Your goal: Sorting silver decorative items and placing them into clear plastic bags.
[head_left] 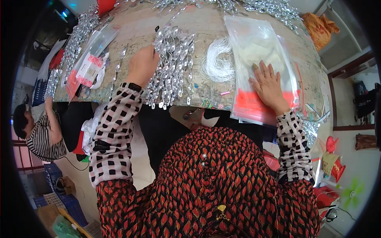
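Note:
My left hand [143, 65] is closed, back of the hand up, at the left edge of a bundle of silver twisted strands [174, 63]. Its fingertips are hidden, so what they pinch cannot be made out. The strands lie lengthwise on the table, their lower ends close to its near edge. My right hand [270, 85] rests flat, fingers spread, on a stack of clear plastic bags [254, 43] with an orange-red band near the lower end. Between the strands and the bags lies a loose coil of white string [219, 61].
More silver strands [81, 39] are heaped along the left and far edges of the worn table [206, 23]. A pink-and-white pack [89, 69] sits on other bags at the left. Another person [43, 135] works at the table's left end. An orange bag [319, 29] stands far right.

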